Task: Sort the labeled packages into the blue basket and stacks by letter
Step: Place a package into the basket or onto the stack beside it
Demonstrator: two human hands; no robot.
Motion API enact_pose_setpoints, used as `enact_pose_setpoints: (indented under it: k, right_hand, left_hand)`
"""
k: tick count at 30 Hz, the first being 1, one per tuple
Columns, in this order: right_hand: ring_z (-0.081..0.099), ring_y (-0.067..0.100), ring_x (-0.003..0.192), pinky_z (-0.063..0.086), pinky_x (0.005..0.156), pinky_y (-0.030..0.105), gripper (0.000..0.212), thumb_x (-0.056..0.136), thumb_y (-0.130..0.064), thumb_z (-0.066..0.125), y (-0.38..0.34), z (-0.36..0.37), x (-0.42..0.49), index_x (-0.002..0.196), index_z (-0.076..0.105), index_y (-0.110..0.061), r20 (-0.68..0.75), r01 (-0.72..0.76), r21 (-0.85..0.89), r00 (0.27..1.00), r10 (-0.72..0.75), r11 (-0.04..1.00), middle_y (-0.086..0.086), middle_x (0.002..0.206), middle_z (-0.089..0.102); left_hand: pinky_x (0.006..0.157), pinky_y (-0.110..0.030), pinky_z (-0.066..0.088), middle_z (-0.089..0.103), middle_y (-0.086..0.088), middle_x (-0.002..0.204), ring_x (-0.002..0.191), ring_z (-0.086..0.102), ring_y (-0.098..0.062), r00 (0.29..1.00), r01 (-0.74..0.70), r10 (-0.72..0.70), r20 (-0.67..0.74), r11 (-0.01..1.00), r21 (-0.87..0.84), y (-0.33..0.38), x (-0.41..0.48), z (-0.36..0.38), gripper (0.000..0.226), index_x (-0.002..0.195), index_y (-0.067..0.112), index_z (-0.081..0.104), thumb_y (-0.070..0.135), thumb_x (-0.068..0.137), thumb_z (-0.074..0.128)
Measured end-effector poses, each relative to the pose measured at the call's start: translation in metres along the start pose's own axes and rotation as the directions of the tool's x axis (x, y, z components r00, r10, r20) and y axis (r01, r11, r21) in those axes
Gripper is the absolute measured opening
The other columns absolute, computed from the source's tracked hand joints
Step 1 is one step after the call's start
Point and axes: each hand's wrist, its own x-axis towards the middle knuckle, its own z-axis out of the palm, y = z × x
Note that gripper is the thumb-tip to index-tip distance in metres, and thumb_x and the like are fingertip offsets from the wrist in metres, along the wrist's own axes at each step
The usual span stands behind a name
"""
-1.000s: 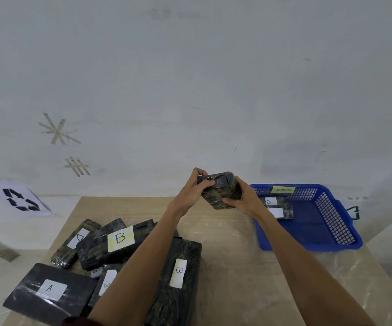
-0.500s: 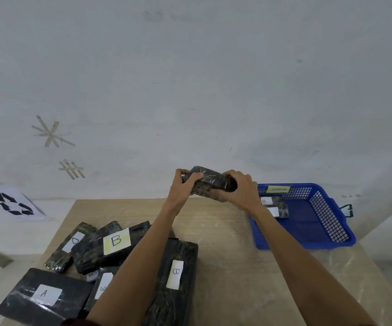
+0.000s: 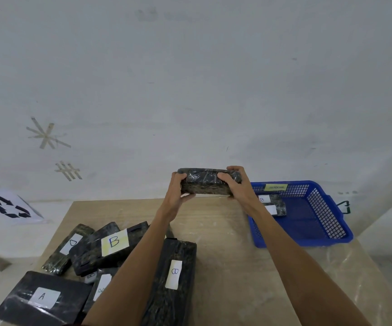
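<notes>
Both hands hold a dark plastic-wrapped package point(image 3: 204, 183) level in the air above the far edge of the table. My left hand point(image 3: 177, 194) grips its left end and my right hand point(image 3: 237, 187) grips its right end; no label shows on it. The blue basket point(image 3: 319, 210) stands at the far right with two labeled packages point(image 3: 273, 204) inside, one marked B. On the near left lies a pile of dark packages: one labeled A point(image 3: 42, 296), one labeled D point(image 3: 70, 243), one with a yellow B label point(image 3: 113, 242), and a long one labeled B point(image 3: 171, 278).
The wooden table point(image 3: 228, 243) has bare surface in the middle and at the near right. A white wall rises behind it with tape marks point(image 3: 46, 135). A sheet with a recycling symbol point(image 3: 9, 207) lies left of the table. A green hook point(image 3: 344, 205) hangs off the basket's right side.
The package has been turned from tilted to level between my hands and sits slightly higher. My hands have spread out to its two ends.
</notes>
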Motion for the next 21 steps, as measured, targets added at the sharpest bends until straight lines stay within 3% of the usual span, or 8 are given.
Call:
enact_pose_setpoints:
  k: [2, 5, 7, 9, 12, 16, 18, 21]
  right_hand:
    - [0.06, 0.023, 0.112, 0.055, 0.079, 0.038, 0.046, 0.074, -0.058, 0.078, 0.0, -0.001, 0.002, 0.109, 0.057, -0.035, -0.03, 0.082, -0.049, 0.996, -0.083, 0.995, -0.005, 0.123, 0.059]
    - [0.062, 0.018, 0.107, 0.056, 0.089, 0.04, 0.046, 0.071, -0.058, 0.08, 0.001, -0.002, 0.004, 0.105, 0.061, -0.034, -0.043, 0.115, -0.099, 0.992, -0.12, 0.988, -0.003, 0.116, 0.063]
    - [0.062, 0.016, 0.102, 0.054, 0.086, 0.035, 0.055, 0.066, -0.067, 0.078, -0.002, -0.003, 0.002, 0.106, 0.062, -0.032, -0.024, 0.112, -0.11, 0.993, -0.116, 0.988, -0.001, 0.114, 0.061]
    - [0.056, 0.014, 0.091, 0.045, 0.081, 0.03, 0.058, 0.073, -0.069, 0.071, -0.006, -0.007, -0.001, 0.103, 0.062, -0.02, 0.037, 0.12, -0.081, 0.992, -0.117, 0.99, -0.001, 0.103, 0.059]
    - [0.053, 0.015, 0.093, 0.041, 0.077, 0.03, 0.042, 0.089, -0.065, 0.059, -0.01, -0.013, -0.004, 0.096, 0.066, -0.025, 0.085, 0.102, -0.014, 0.991, -0.101, 0.995, 0.002, 0.104, 0.061]
    - [0.057, 0.015, 0.095, 0.045, 0.074, 0.03, 0.017, 0.098, -0.036, 0.063, -0.012, -0.011, -0.003, 0.106, 0.069, -0.022, 0.047, 0.144, 0.042, 0.988, -0.146, 0.989, 0.004, 0.108, 0.066]
    - [0.058, 0.015, 0.094, 0.048, 0.072, 0.029, 0.02, 0.095, -0.024, 0.068, -0.015, -0.009, -0.004, 0.114, 0.068, -0.018, 0.018, 0.163, 0.088, 0.986, -0.165, 0.983, 0.002, 0.106, 0.066]
    - [0.061, 0.013, 0.094, 0.05, 0.074, 0.026, 0.026, 0.089, -0.023, 0.075, -0.018, -0.007, -0.007, 0.115, 0.069, -0.021, 0.01, 0.199, 0.092, 0.979, -0.201, 0.976, 0.001, 0.107, 0.067]
  left_hand:
    - [0.098, -0.049, 0.056, 0.056, -0.008, 0.11, 0.099, 0.061, -0.023, 0.999, 0.029, -0.03, 0.021, 0.998, 0.061, 0.0, 0.001, 0.002, 0.043, 0.124, 0.009, 0.049, 0.044, 0.099, 0.054]
    - [0.098, -0.045, 0.056, 0.061, -0.01, 0.119, 0.103, 0.066, -0.019, 1.0, -0.011, 0.008, 0.02, 0.994, 0.111, -0.001, 0.003, 0.003, 0.039, 0.121, 0.014, 0.048, 0.038, 0.096, 0.066]
    - [0.096, -0.043, 0.058, 0.061, -0.013, 0.122, 0.105, 0.069, -0.019, 0.999, -0.029, 0.027, 0.019, 0.994, 0.105, -0.004, 0.004, 0.002, 0.042, 0.12, 0.013, 0.046, 0.036, 0.095, 0.069]
    - [0.094, -0.044, 0.058, 0.059, -0.014, 0.127, 0.112, 0.068, -0.025, 0.999, -0.042, 0.04, 0.023, 0.994, 0.096, -0.005, 0.004, 0.0, 0.04, 0.119, 0.014, 0.044, 0.037, 0.096, 0.066]
    - [0.094, -0.044, 0.059, 0.053, -0.017, 0.132, 0.117, 0.063, -0.038, 0.997, -0.071, 0.068, 0.032, 0.992, 0.103, -0.008, 0.007, -0.006, 0.031, 0.126, 0.018, 0.043, 0.033, 0.102, 0.056]
    - [0.094, -0.039, 0.058, 0.053, -0.016, 0.132, 0.122, 0.061, -0.034, 0.995, -0.079, 0.071, 0.071, 0.99, 0.115, -0.004, 0.005, -0.003, 0.026, 0.127, 0.018, 0.051, 0.032, 0.107, 0.046]
    - [0.094, -0.036, 0.058, 0.057, -0.013, 0.13, 0.123, 0.061, -0.032, 0.998, -0.044, 0.041, 0.049, 0.997, 0.069, -0.002, 0.006, -0.003, 0.027, 0.129, 0.015, 0.053, 0.029, 0.108, 0.044]
    - [0.1, -0.036, 0.054, 0.059, -0.012, 0.13, 0.12, 0.061, -0.026, 0.999, 0.045, -0.045, 0.026, 0.999, 0.006, 0.0, 0.009, -0.003, 0.028, 0.131, 0.016, 0.057, 0.017, 0.11, 0.04]
